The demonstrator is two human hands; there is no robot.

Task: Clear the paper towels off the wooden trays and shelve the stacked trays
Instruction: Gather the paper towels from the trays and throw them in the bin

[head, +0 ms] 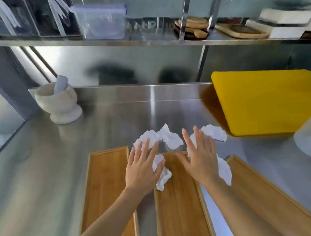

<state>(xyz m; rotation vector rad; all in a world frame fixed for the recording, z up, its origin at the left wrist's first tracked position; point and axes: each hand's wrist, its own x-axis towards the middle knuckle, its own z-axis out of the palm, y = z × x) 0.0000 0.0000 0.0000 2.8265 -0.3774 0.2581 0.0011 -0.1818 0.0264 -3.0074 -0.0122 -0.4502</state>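
Observation:
Three long wooden trays lie side by side on the steel counter: a left tray (105, 183), a middle tray (180, 203) and a right tray (265, 194). Crumpled white paper towels are spread around their far ends. One towel (165, 137) lies on the counter beyond the trays, one (162, 176) rests on the middle tray, and another (216, 133) sits further right. My left hand (142, 166) is flat with fingers spread, touching the towel on the middle tray. My right hand (201, 154) is spread over a towel (225, 170) that hangs between the middle and right trays.
A white mortar with pestle (59, 101) stands at the back left. A yellow cutting board (264, 102) leans at the back right, beside a white container (307, 140). The steel shelf (154, 41) above holds clear tubs, wooden boards and a white scale.

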